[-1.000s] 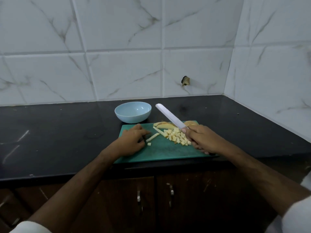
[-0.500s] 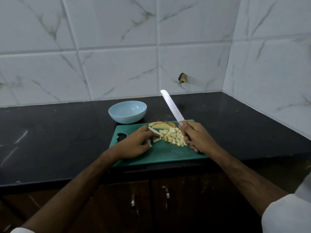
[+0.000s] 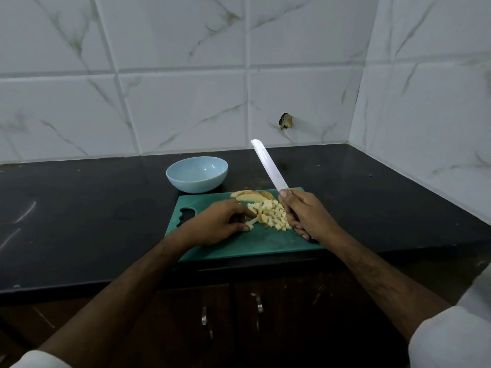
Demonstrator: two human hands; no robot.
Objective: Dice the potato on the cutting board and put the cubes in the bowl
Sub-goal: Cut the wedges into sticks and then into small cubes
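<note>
A green cutting board (image 3: pixel 255 244) lies on the black counter. On it sits a pile of pale potato cubes (image 3: pixel 271 213), with uncut potato slices (image 3: pixel 251 195) at the board's far edge. My left hand (image 3: pixel 216 225) pinches a potato stick (image 3: pixel 252 221) just left of the pile. My right hand (image 3: pixel 305 215) grips the handle of a white-bladed knife (image 3: pixel 269 166), whose blade points up and away, off the board. A light blue bowl (image 3: pixel 197 174) stands behind the board, with nothing visible inside.
The black counter (image 3: pixel 79 208) stretches left and right of the board. White marbled tile walls (image 3: pixel 186 75) close the back and right side. Brown cabinet doors with metal handles (image 3: pixel 257 309) sit below the counter edge.
My left hand has slid right toward the pile and taken hold of a potato stick. The knife blade has swung from lying low to pointing up and away.
</note>
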